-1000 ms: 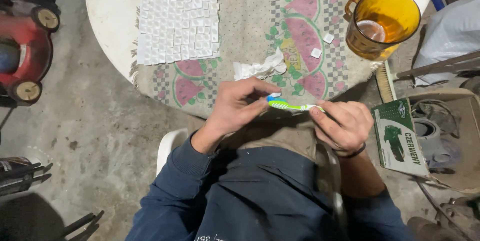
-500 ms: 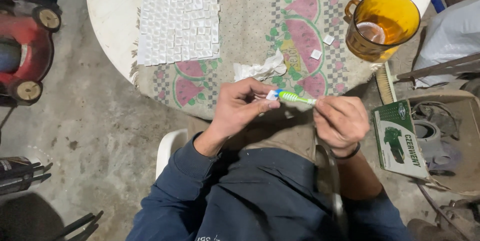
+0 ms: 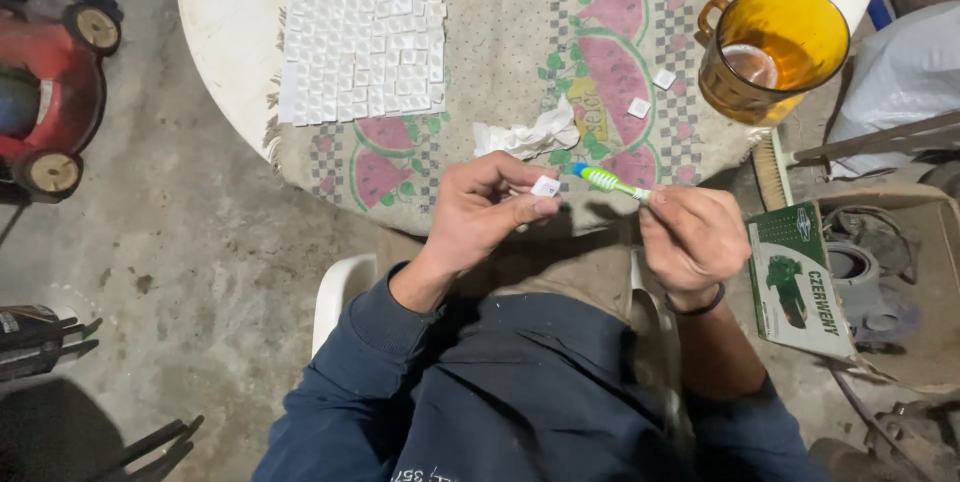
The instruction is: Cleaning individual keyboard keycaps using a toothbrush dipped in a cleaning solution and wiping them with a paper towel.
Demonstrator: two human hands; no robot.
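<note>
Your right hand (image 3: pixel 692 242) closed tight around the green toothbrush (image 3: pixel 608 180), its long side lying almost flat, brush end pointing left (a bit up) at the small white tile (image 3: pixel 546 186) pinched in your left hand (image 3: pixel 482 212), just below the crumpled tissue (image 3: pixel 527 137)

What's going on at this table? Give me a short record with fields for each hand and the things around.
Left hand: left hand pinches a small white tile
Right hand: right hand holds a green toothbrush, bristles near the tile
Table: white round table under a watermelon cloth
On cloth: white mosaic sheet, crumpled tissue, amber jug
</note>
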